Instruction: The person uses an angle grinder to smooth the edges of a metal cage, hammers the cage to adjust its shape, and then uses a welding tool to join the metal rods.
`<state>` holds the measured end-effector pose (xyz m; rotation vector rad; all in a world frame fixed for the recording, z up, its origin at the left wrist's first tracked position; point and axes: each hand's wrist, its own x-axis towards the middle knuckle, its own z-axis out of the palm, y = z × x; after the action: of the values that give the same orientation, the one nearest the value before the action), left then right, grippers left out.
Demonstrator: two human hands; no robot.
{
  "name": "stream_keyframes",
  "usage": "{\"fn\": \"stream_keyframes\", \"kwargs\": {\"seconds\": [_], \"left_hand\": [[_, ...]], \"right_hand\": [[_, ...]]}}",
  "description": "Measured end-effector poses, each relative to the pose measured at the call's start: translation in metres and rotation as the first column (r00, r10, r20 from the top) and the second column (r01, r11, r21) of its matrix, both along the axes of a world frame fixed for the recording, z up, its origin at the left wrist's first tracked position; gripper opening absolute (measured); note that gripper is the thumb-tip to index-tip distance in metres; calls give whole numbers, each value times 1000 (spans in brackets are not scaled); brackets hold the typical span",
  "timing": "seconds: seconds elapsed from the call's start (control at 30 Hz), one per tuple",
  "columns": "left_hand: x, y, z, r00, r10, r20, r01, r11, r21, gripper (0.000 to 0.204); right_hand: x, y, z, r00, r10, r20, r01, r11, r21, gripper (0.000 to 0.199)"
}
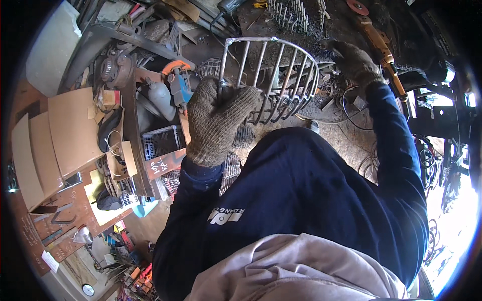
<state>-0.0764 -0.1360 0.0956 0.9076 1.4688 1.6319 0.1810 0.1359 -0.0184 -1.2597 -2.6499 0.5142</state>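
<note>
My left hand (213,123), in a knitted brown work glove, is closed around the near left corner of a curved metal wire basket (258,65). The basket is made of welded rods and is held up in front of me, with its rounded end to the right. My right hand (359,62), in a matching glove, reaches over the dark workbench (241,15), just beyond the basket. Its fingers stretch to the left, their tips dark against the bench, and I see nothing held in them. An orange angle grinder (379,42) with a reddish disc lies right of that hand.
Several short metal rods (288,17) stand upright at the bench's back. On the left are a blue and orange power tool (178,83), a grey bottle (161,98), a plastic crate (150,145) and cardboard (75,133). More wire baskets (231,170) lie low beside my left forearm. A cable (346,108) loops at right.
</note>
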Motion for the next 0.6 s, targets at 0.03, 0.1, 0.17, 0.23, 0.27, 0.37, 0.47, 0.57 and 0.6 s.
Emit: {"fn": "stream_keyframes", "kwargs": {"seconds": [0.03, 0.1, 0.17, 0.23, 0.27, 0.37, 0.47, 0.57, 0.6], "left_hand": [[0, -2, 3, 999, -16, -50, 14, 1000, -26, 18], [-2, 1, 11, 983, -72, -171, 60, 995, -74, 17], [-7, 0, 17, 939, -126, -320, 86, 987, -137, 17], [-11, -2, 18, 902, -147, -405, 106, 987, -122, 21], [-14, -3, 18, 881, -154, -447, 115, 987, -113, 23], [-21, -2, 24, 766, -180, -617, 149, 984, -102, 28], [-16, -1, 32, 714, -167, -680, 132, 986, -104, 31], [-12, 4, 38, 776, -204, -596, 168, 979, -116, 31], [-10, 6, 42, 745, -226, -627, 170, 974, -150, 31]], "right_hand": [[-4, 4, 5, 998, 4, 58, -4, 1000, 4, 42], [1, 21, 1, 985, 47, 164, -66, 991, 117, 42], [5, 30, -5, 961, 7, 278, -56, 984, 169, 42], [6, 40, -15, 937, -32, 347, -47, 975, 217, 41], [4, 40, -18, 930, -53, 364, -38, 970, 239, 41], [4, 33, -21, 947, -155, 282, 67, 952, 298, 39], [-9, 4, -6, 978, -205, 27, 188, 937, 296, 37], [-21, -26, 15, 951, -105, -289, 150, 979, 138, 36], [-24, -34, 19, 913, -64, -404, 102, 992, 71, 36]]}}
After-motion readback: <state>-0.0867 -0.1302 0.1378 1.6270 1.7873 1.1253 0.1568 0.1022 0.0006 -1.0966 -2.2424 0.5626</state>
